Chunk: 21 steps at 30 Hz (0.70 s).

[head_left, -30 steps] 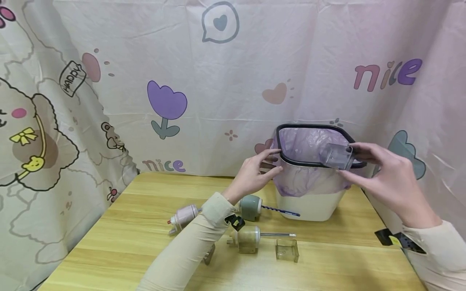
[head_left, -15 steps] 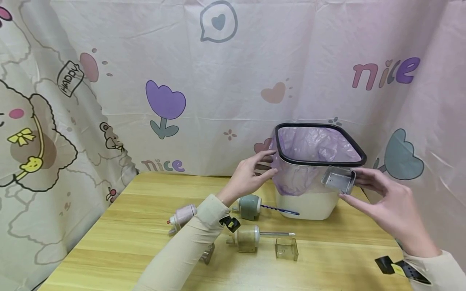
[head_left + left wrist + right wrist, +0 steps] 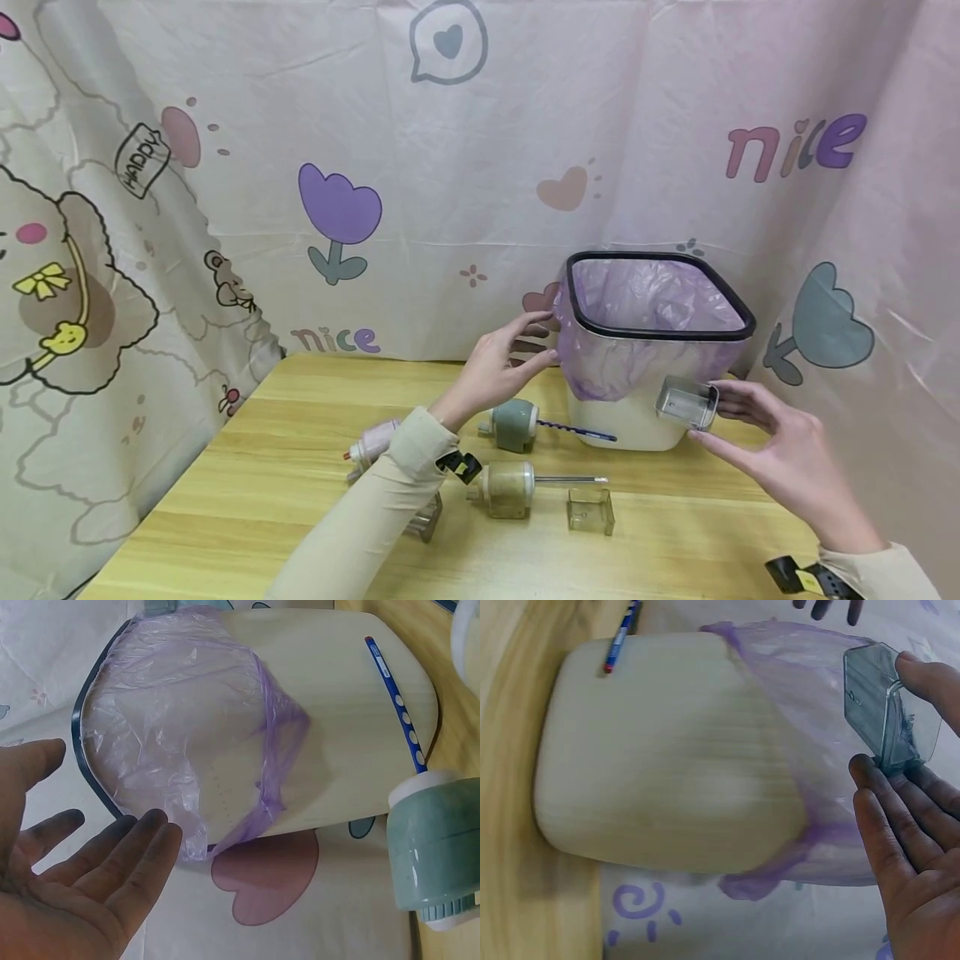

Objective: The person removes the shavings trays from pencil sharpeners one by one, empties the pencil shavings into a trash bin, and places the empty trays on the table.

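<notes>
My right hand pinches a small clear grey plastic drawer between thumb and fingers, in front of the bin. In the right wrist view a little dark residue shows inside the drawer. My left hand holds nothing, its fingers extended and spread by the left side of the white bin. A purple bag lines the bin under a black rim. Nearby lie a green pencil sharpener with a blue pencil in it and a yellowish sharpener with a dark pencil.
A yellowish clear drawer sits on the wooden table near the yellowish sharpener. A pink sharpener and another clear drawer are partly covered by my left arm. A printed curtain hangs behind.
My right hand has lowered the clear drawer from above the bin's rim to in front of its wall. My left hand has drifted slightly left, away from the rim.
</notes>
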{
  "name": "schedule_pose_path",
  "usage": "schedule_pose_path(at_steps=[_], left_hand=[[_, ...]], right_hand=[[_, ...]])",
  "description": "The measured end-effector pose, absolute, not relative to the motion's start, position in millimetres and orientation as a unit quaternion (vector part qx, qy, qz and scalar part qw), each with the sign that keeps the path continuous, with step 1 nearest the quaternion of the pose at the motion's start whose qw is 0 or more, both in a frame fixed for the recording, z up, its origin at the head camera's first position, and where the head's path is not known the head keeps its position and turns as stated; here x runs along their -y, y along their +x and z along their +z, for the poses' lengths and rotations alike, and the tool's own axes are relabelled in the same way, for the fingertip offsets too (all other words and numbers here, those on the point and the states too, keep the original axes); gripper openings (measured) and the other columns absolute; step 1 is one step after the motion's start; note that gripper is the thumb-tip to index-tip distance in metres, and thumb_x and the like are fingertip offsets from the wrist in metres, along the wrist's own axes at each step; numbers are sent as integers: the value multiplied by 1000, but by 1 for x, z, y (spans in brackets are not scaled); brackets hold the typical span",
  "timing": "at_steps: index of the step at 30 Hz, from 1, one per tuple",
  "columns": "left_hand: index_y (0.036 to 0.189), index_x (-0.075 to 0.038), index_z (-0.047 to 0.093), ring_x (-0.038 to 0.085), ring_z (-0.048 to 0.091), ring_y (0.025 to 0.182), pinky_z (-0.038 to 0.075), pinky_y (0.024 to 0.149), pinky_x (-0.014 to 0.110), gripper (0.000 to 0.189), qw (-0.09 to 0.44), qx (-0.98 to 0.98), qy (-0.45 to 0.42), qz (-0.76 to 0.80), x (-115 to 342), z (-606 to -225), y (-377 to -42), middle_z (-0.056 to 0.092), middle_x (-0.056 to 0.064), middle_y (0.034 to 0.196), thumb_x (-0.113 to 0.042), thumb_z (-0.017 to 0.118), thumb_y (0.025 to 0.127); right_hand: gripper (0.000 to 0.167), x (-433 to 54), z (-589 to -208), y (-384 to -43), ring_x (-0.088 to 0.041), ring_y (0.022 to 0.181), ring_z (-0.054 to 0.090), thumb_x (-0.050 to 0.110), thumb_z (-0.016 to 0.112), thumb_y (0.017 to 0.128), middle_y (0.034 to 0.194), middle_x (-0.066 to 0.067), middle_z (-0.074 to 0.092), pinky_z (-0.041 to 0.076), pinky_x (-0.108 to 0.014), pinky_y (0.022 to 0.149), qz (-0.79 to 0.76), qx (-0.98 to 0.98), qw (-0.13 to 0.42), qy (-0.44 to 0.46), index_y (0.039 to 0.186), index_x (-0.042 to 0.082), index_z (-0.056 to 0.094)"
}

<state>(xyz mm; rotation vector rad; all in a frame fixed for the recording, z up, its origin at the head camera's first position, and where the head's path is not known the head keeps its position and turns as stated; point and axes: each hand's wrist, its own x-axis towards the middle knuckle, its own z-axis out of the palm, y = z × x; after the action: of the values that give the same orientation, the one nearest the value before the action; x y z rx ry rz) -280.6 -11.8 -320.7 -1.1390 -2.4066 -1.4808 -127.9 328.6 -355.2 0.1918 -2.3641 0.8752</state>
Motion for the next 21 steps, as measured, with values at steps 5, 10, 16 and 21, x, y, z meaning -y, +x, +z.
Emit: schedule_pose_path(at_steps=[5, 10, 16, 21], left_hand=[[158, -25, 51, 27, 76, 121, 63, 101, 38, 56, 49, 797, -365, -479, 18, -323, -279, 69, 11, 144, -28, 70, 106], [159, -25, 50, 27, 75, 123, 63, 100, 36, 57, 55, 808, -360, -463, 25, -325, -278, 68, 11, 145, -30, 70, 106], [160, -25, 48, 29, 73, 126, 63, 101, 43, 58, 42, 813, -354, -460, 31, -329, -276, 67, 11, 148, -32, 69, 107], [160, -22, 48, 30, 73, 126, 63, 101, 44, 58, 42, 816, -347, -461, 35, -333, -276, 66, 11, 148, -31, 69, 106]], right_hand=[[63, -328, -367, -129, 23, 94, 62, 25, 101, 74, 105, 35, 69, 43, 2, 83, 322, 902, 280, 64, 130, 24, 72], [59, -329, -381, -133, 17, 93, 66, 30, 100, 76, 107, 4, 82, 41, 3, 83, 311, 914, 254, 57, 127, 25, 72], [55, -333, -406, -137, 9, 94, 71, 29, 98, 79, 111, -7, 82, 45, 2, 82, 324, 919, 212, 67, 125, 18, 71], [56, -336, -428, -144, 3, 94, 73, 31, 96, 80, 116, -10, 81, 56, -10, 82, 318, 930, 172, 68, 126, 13, 71]])
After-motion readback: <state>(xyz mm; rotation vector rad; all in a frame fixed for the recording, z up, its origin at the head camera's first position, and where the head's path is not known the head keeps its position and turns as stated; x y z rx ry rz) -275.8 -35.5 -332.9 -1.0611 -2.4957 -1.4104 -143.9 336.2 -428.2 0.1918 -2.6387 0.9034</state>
